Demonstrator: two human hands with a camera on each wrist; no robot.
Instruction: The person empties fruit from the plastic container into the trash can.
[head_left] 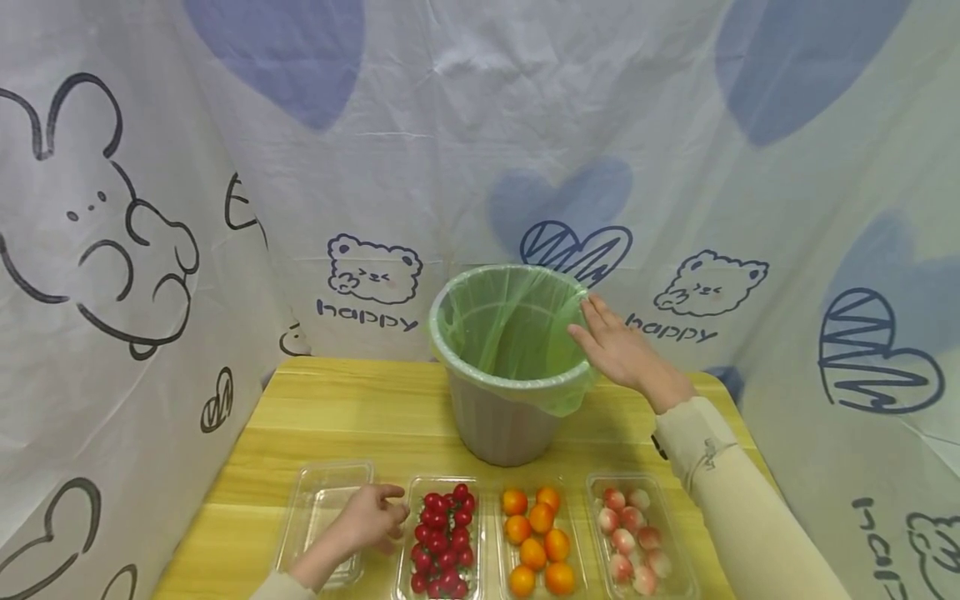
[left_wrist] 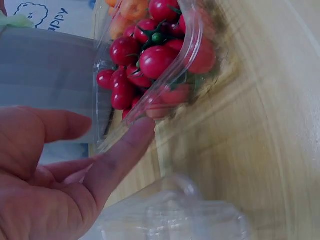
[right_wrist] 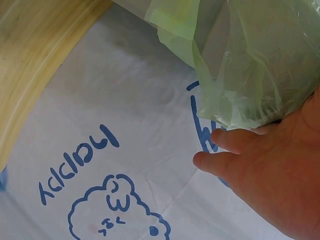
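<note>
My left hand [head_left: 367, 518] reaches toward the near left, between a see-through plastic box [head_left: 303, 500] and a similar box of red cherry tomatoes [head_left: 442, 542]. In the left wrist view one fingertip [left_wrist: 145, 127] is at the lip of the tomato box; whether it touches cannot be told. Nothing is held by this hand. At the right side of a grey bin [head_left: 502, 421], my right hand [head_left: 618, 346] rests by the rim with fingers extended. A thin green bag [head_left: 517, 325] lines the bin and folds over its rim. Right wrist view shows the hand against the bag [right_wrist: 255, 75].
Right of the tomatoes stand a box of small orange fruit [head_left: 532, 550] and a box of pink-and-white round fruit [head_left: 632, 533]. All sit along the near part of the wooden table [head_left: 360, 408]. A printed white cloth [head_left: 465, 167] hangs behind and at both sides.
</note>
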